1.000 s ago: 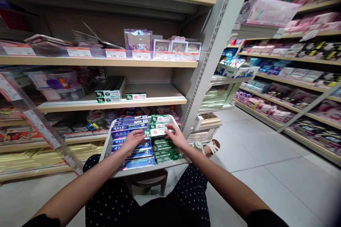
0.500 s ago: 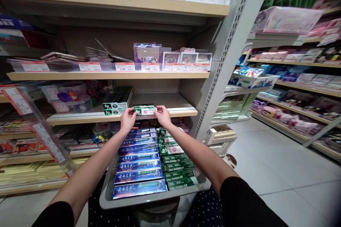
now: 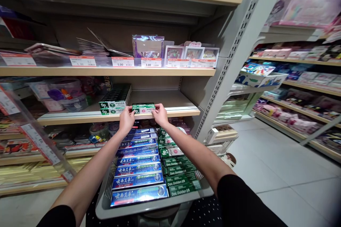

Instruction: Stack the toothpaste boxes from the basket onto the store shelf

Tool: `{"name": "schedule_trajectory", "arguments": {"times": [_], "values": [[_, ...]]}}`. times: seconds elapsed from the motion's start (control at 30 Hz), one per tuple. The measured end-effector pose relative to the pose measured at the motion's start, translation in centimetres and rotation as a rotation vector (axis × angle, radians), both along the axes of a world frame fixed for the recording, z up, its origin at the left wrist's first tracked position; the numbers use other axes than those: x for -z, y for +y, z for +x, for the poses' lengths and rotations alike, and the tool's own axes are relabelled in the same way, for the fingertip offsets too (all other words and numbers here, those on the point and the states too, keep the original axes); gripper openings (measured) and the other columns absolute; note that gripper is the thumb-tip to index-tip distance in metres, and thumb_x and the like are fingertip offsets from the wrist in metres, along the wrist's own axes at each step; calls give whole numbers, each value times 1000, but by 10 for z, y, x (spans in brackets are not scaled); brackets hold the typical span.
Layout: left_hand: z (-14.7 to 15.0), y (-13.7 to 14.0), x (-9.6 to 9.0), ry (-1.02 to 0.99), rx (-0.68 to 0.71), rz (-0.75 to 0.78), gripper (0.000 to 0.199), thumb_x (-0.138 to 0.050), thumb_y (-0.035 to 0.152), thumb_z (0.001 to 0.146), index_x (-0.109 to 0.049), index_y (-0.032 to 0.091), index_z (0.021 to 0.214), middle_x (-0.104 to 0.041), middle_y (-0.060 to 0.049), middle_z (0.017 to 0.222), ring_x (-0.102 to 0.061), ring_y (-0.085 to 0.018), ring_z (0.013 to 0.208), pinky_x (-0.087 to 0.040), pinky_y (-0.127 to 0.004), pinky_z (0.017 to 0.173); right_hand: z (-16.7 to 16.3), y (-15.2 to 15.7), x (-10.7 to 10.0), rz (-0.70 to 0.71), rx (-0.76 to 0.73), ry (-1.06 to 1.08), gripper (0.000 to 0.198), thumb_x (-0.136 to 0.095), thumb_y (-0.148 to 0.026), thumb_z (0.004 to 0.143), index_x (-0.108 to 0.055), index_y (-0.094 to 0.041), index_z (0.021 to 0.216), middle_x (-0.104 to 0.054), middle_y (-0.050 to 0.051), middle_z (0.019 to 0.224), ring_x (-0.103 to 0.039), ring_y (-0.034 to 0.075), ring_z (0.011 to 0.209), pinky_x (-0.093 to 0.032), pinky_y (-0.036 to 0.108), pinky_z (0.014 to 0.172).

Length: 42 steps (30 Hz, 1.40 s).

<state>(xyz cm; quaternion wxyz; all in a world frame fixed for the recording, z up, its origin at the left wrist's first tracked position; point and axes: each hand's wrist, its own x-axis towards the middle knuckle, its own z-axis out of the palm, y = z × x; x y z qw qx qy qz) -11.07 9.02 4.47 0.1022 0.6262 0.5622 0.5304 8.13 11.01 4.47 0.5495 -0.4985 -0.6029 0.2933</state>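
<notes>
A green-and-white toothpaste box (image 3: 144, 110) marked Doc.Golden is at the front edge of the lower shelf (image 3: 174, 112). My left hand (image 3: 126, 119) pinches its left end, and the fingers of my right hand (image 3: 160, 115) close on its right end. Just left of my left hand, stacked green toothpaste boxes (image 3: 113, 104) run back in a row on the same shelf. Below my forearms is a grey basket (image 3: 157, 208). Blue toothpaste boxes (image 3: 137, 181) fill its left side, while green Doc.Golden boxes (image 3: 182, 181) lie on its right.
Over my hands runs a middle shelf (image 3: 112, 71) with price tags, booklets and small clear boxes. Plastic tubs (image 3: 68, 94) stand left of the green stack. A slotted metal upright (image 3: 226, 60) rises on the right, beside tiled floor (image 3: 269, 156) and another stocked aisle.
The camera view has come closer and tilted down a little. Both hands still hold the toothpaste box at the shelf edge; its dark green Doc.Golden side now shows more.
</notes>
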Motion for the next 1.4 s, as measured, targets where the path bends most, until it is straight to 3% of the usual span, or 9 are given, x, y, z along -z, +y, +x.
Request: {"name": "schedule_trajectory", "arguments": {"times": [0.3,0.6,1.0,1.23,1.4], "values": [[0,3,-3,-97,49,7,23,-57,14,83,-55,15,106,-68,-13,104,-68,-22,96,-54,-36,87,-3,5,-4,23,36,-53,23,-61,-18,79,-53,-20,101,-64,7,105,-66,18,96,-53,34,92],[0,16,1,59,-31,25,20,-53,16,86,-54,17,106,-68,-12,99,-67,-25,97,-51,-39,88,-3,12,-1,55,56,-162,25,-59,-19,81,-54,-19,106,-64,9,106,-65,21,95,-53,37,88],[3,19,1,89,-61,18,22,-51,16,87,-54,17,109,-68,-13,98,-66,-27,98,-51,-39,88,-5,23,3,81,101,-252,25,-56,-19,85,-52,-18,109,-63,11,107,-63,23,99,-50,38,91],[11,10,-2,179,-48,39,47,-51,18,87,-43,14,133,-62,-19,121,-62,-32,108,-47,-45,95,-4,24,7,111,53,-202,34,-55,-17,84,-47,-19,117,-62,12,117,-62,22,108,-48,40,98],[18,-10,-6,229,-13,55,52,-52,20,87,-41,11,137,-58,-20,127,-56,-34,118,-43,-46,101,8,4,6,151,-24,-53,36,-54,-18,85,-46,-18,120,-59,15,124,-60,21,116,-49,38,100]]}}
